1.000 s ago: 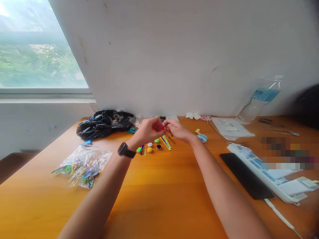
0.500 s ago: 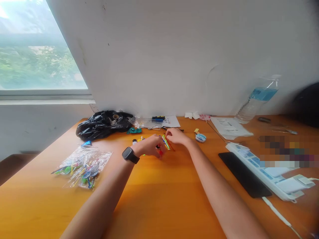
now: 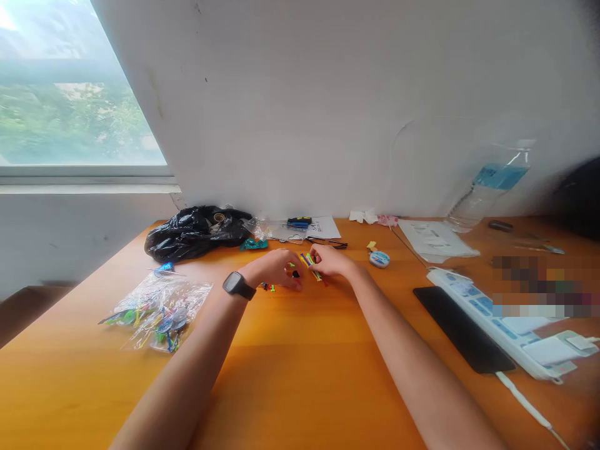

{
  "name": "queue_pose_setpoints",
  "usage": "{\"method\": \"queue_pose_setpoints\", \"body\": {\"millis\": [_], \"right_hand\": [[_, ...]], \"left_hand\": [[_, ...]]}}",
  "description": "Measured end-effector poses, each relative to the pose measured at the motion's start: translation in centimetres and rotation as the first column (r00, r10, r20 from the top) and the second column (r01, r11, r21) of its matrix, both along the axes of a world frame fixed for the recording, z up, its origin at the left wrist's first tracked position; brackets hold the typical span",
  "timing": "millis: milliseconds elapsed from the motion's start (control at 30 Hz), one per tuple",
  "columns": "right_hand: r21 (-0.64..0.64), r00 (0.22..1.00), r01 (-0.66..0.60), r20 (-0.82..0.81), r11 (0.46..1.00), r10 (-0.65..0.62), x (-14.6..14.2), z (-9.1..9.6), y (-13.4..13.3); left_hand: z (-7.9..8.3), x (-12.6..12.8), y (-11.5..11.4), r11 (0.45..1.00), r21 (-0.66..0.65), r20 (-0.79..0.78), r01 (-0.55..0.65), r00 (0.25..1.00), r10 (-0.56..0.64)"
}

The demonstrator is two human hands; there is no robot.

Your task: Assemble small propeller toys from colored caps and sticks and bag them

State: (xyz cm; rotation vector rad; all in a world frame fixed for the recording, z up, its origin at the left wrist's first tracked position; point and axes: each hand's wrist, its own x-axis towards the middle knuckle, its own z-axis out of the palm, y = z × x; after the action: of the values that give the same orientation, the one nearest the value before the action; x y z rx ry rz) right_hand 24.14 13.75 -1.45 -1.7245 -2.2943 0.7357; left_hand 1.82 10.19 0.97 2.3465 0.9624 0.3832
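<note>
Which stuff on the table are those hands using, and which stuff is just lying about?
Seem to be in use:
- coloured sticks, at the right hand
- small coloured pieces, by the left hand
- perhaps the clear bag, with similar bright bits inside

Seem to be just lying about:
- black plastic bag
- phone
- power strip
- bottle
</note>
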Motion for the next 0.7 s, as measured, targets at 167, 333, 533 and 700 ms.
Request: {"method": "queue_pose_setpoints", "body": {"millis": [167, 333, 533, 700], "right_hand": [[-0.014, 0.997, -0.027, -0.066, 1.000, 0.026, -1.4, -0.2, -0.5], [-0.043, 0.990, -0.053, -0.131, 0.998, 0.047, -2.2, 0.1, -1.0], [-0.073, 0.979, -0.081, -0.192, 0.994, 0.066, -2.3, 0.2, -1.3], [-0.151, 0.957, -0.138, -0.273, 0.979, 0.093, -3.0, -0.3, -1.5]], "left_hand": [[-0.5, -1.2, 1.0, 0.999, 0.020, 0.037, -0.036, 0.999, 0.036], [-1.0, -1.6, 1.5, 0.996, 0.081, 0.020, -0.045, 0.999, 0.044], [-1.2, -1.8, 1.7, 0.998, 0.034, -0.025, -0.051, 0.998, 0.052], [-0.5, -2.7, 1.7, 0.994, 0.046, -0.084, -0.104, 0.991, 0.107]]}}
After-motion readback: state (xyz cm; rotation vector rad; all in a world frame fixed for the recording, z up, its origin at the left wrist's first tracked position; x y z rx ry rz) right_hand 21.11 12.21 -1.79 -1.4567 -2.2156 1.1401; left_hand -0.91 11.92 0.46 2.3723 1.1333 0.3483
